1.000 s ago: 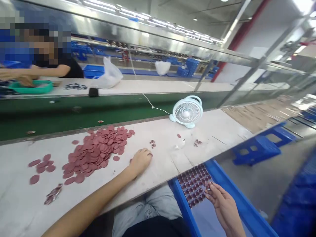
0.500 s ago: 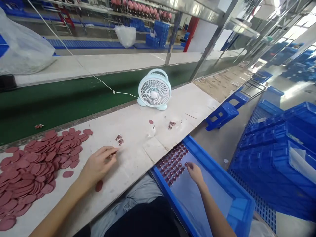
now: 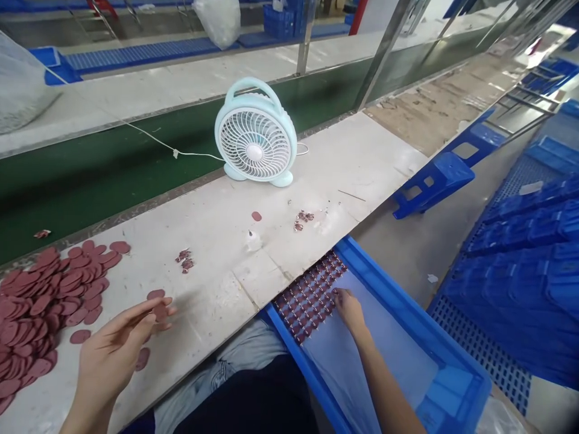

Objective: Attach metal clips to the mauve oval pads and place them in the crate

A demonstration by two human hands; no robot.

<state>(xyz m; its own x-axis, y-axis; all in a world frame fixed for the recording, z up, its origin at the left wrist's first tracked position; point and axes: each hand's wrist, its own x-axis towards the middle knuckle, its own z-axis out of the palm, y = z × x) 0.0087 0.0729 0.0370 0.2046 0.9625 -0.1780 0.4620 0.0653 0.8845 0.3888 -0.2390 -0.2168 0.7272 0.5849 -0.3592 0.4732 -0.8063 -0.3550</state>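
Note:
My left hand (image 3: 111,352) is above the table, pinching a flat dark-red oval disc (image 3: 160,311) between thumb and fingers. Another disc (image 3: 156,294) shows just behind its fingertips, and a loose disc (image 3: 143,359) lies below the hand. To its left spreads a large heap of the same discs (image 3: 36,307). My right hand (image 3: 350,310) reaches into a blue tray (image 3: 407,301), its fingers closed at the edge of several rows of small dark-red pieces (image 3: 310,295). Its fingertips hold a small dark-red piece, mostly hidden now.
A light-blue fan (image 3: 256,138) stands at the table's back, its white cord running left. A small white bottle (image 3: 254,241) and two clusters of dark-red bits (image 3: 185,260) lie mid-table. Blue stools (image 3: 441,178) and stacked blue crates (image 3: 525,289) stand to the right.
My left hand has moved left and nearer, and a disc now shows between its fingers. My right hand has closed in on the rows' edge. The view has tilted down and shifted.

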